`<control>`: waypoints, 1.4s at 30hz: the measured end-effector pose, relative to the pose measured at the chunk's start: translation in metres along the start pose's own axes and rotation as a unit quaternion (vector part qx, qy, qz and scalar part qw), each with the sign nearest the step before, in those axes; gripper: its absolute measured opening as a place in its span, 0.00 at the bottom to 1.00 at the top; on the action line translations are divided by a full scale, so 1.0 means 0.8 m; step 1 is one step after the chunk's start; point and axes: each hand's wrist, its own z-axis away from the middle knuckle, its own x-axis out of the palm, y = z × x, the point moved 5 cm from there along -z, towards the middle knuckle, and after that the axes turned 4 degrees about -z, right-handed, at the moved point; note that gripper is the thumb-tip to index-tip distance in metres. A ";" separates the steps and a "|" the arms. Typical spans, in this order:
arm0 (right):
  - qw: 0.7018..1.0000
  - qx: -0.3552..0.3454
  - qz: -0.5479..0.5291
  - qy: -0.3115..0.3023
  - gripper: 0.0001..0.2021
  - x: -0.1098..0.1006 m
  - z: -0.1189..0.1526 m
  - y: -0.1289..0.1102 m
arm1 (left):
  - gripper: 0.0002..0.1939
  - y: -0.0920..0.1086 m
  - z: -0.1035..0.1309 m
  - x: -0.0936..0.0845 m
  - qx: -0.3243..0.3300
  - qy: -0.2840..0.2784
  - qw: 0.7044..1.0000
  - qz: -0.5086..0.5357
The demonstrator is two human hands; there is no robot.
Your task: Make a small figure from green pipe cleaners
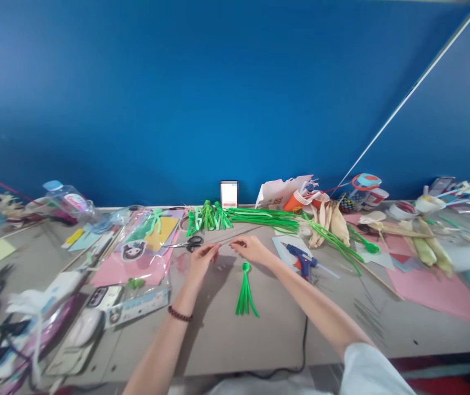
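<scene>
Above the middle of the table, my left hand (205, 257) has its fingertips pinched together. My right hand (252, 248) pinches too, a short way to its right. A thin, wire-like strand seems to run between the two; it is very faint. Just below the hands, a green pipe-cleaner tassel (244, 296) with a round looped top lies on the table, its strands fanned toward me. Dark-handled scissors (194, 242) rest beside my left hand. Beyond both hands is a bundle of long green pipe cleaners (263, 218), next to several finished-looking green tassels (208, 215).
A blue glue gun (304, 258) lies right of my right forearm, its cable hanging off the front edge. A phone (229, 193) leans on the blue partition (227, 99). Plastic packets (140, 258) lie left; dried husks (337, 225), orange cups (295, 202) and pink paper (436, 291) lie right.
</scene>
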 end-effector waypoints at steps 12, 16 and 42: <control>0.941 0.093 -0.325 -0.003 0.13 0.004 0.024 0.007 | 0.19 0.000 0.022 0.038 -0.036 -0.206 0.977 -0.051; 0.890 0.077 -0.449 0.034 0.10 -0.028 0.042 -0.002 | 0.23 -0.004 0.032 0.049 0.007 -0.164 0.972 -0.167; 0.997 -0.023 -0.037 0.056 0.07 -0.039 0.047 -0.035 | 0.18 -0.023 0.030 0.062 -0.096 -0.085 0.979 0.161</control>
